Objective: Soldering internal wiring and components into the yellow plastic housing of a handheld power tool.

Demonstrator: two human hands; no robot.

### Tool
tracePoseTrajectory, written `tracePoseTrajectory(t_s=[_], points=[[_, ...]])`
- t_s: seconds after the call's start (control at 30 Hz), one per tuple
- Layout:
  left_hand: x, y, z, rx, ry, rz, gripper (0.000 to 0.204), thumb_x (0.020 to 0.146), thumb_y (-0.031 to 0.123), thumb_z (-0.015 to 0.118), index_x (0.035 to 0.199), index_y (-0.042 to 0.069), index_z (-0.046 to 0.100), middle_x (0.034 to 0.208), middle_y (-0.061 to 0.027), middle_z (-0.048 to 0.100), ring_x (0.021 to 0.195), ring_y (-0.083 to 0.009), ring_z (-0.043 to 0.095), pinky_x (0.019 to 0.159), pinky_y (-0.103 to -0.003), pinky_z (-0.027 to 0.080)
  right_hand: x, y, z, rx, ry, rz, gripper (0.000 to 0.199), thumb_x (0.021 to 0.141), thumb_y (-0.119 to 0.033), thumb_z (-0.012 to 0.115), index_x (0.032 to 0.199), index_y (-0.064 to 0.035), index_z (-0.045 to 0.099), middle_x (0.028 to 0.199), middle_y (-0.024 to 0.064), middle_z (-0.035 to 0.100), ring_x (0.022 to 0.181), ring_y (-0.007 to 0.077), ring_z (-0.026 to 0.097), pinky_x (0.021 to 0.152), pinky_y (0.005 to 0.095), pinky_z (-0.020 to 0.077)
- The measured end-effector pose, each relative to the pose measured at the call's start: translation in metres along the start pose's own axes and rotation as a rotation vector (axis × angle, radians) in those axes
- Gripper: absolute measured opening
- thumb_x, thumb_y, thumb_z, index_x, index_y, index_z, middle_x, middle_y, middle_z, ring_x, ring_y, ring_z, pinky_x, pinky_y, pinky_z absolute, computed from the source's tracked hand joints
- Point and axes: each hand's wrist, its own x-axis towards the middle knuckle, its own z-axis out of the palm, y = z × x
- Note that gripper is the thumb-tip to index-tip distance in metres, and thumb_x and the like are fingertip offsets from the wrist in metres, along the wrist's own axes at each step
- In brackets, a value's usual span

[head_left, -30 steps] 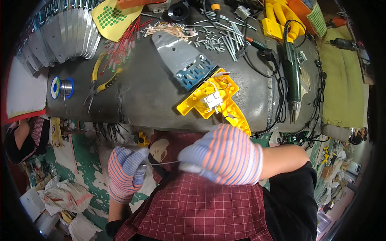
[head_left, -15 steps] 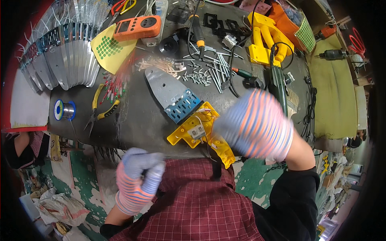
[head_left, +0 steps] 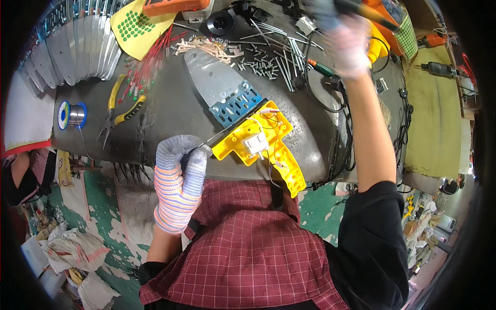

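Yellow and open, the shell (head_left: 274, 147) is lying at the bench's (head_left: 165, 113) near edge, holding a white switch (head_left: 256, 143) and wires (head_left: 269, 110). Work is looking partway done: these are sitting inside, but the shell is lying uncovered. The left hand (head_left: 179, 181) is pinching a thin metal strand (head_left: 219, 135) beside the shell; the right hand (head_left: 343, 46) is showing blurred beside a dark tool (head_left: 374, 15) toward the far right corner, its grip impossible to tell.

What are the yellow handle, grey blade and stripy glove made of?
The open yellow handle shell: probably hard plastic, fairly glossy, with moulded walls.
The flat, tapered grey blade: likely metal, judging by its soft, greyish sheen.
The blue and orange striped glove: seemingly knitted fabric, matt, with fine rows; I can't tell which fibre.
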Motion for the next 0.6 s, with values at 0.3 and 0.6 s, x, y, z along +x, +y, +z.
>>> tracePoseTrajectory(t_s=[0.3, 0.6], points=[[0.005, -0.007, 0.004, 0.262, 0.005, 0.165, 0.014, 0.083, -0.005, 0.066, 0.094, 0.004, 0.062, 0.090, -0.0101, 0.062, 0.082, -0.0251, 0.061, 0.074, -0.033, 0.050, -0.138, -0.038, 0.133, 0.047, 0.847, 0.206, 0.023, 0.089, -0.034, 0.060, 0.095, -0.0124, 0.062, 0.071, 0.0007, 0.062, 0.049, 0.0114, 0.050, 0.048, 0.0270, 0.0449], [0.005, -0.006, 0.012, 0.368, 0.069, 0.270, 0.016, 0.081, -0.004, 0.068, 0.093, 0.004, 0.062, 0.089, -0.0123, 0.061, 0.078, -0.0288, 0.061, 0.068, -0.035, 0.051, -0.135, -0.004, 0.139, 0.112, 0.544, 0.266, 0.021, 0.086, -0.028, 0.065, 0.097, -0.0101, 0.062, 0.077, 0.0013, 0.062, 0.062, 0.0147, 0.061, 0.054, 0.0286, 0.0509]])
